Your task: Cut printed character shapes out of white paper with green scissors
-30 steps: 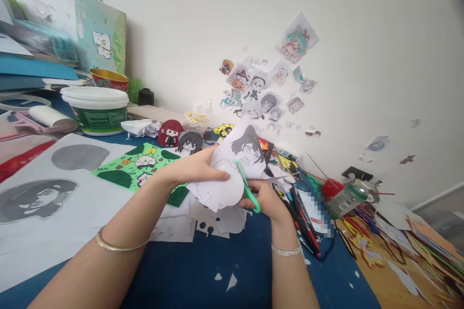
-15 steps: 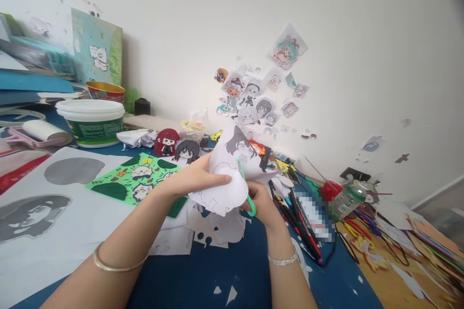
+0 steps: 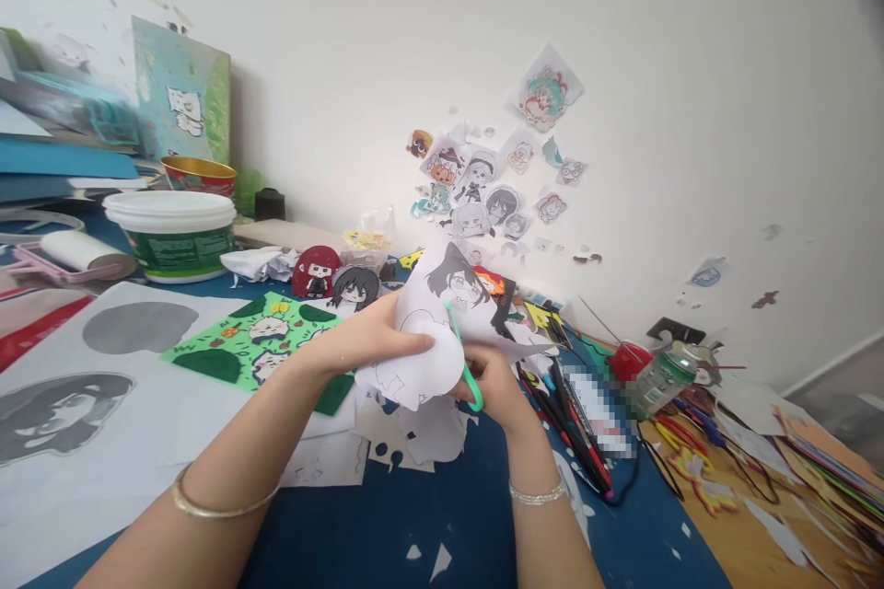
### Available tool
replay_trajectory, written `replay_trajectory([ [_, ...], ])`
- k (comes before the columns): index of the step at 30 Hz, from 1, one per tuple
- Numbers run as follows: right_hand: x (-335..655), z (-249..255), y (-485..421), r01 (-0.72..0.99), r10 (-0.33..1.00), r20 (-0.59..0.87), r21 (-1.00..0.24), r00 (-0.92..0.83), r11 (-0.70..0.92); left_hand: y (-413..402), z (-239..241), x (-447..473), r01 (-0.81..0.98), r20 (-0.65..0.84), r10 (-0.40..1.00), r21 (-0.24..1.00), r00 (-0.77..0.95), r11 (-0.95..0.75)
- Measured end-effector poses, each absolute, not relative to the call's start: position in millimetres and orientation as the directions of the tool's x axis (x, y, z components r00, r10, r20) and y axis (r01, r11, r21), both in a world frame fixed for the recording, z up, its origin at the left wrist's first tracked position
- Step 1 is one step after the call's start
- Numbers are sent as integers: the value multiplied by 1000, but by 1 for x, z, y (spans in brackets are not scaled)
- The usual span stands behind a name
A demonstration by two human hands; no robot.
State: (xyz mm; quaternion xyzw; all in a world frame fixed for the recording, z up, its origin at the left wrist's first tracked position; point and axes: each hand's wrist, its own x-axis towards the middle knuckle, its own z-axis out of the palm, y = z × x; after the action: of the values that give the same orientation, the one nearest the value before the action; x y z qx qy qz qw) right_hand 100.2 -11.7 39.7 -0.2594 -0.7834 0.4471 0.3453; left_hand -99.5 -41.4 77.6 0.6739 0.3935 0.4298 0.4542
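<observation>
My left hand (image 3: pixel 377 331) pinches a white sheet of paper (image 3: pixel 432 340) printed with a dark-haired cartoon figure and holds it up above the blue table (image 3: pixel 387 525). Green-handled scissors (image 3: pixel 461 352) are gripped in my right hand (image 3: pixel 494 386), and their blades are in the paper near the figure. The paper curls over and hides part of my right fingers. Paper offcuts (image 3: pixel 421 433) lie on the table right under both hands.
A white tub (image 3: pixel 172 235) and a lint roller (image 3: pixel 83 253) stand at the far left, a green felt scene (image 3: pixel 255 336) and large printed sheets (image 3: pixel 75 396) to the left. Pens (image 3: pixel 566 423), a red-capped can (image 3: pixel 653 377) and coloured scraps lie right. Cartoon cut-outs (image 3: pixel 483 184) are stuck on the wall.
Both hands, the paper and the scissors have shifted slightly left and closer together, and the scissors have advanced a little along the paper. The view has dipped slightly.
</observation>
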Motion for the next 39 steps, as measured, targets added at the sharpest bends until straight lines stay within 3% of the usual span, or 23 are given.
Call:
replay_trajectory([
  [10, 102, 42, -12, 69, 698, 250, -916, -671, 394, -44, 79, -101, 233, 194, 923, 932, 332, -279],
  [26, 106, 46, -15, 206, 753, 106, -929, -650, 308, -43, 78, -107, 277, 147, 913, 924, 380, -264],
  [31, 104, 45, -12, 103, 743, 236, -919, -627, 379, -42, 80, -107, 120, 164, 892, 965, 421, -234],
  [35, 102, 41, -5, 52, 807, 354, -903, -473, 427, -40, 81, -111, -30, 249, 792, 959, 557, -281],
  [39, 97, 38, -1, 51, 838, 417, -886, -353, 462, -46, 85, -98, -51, 290, 691, 938, 662, -344],
])
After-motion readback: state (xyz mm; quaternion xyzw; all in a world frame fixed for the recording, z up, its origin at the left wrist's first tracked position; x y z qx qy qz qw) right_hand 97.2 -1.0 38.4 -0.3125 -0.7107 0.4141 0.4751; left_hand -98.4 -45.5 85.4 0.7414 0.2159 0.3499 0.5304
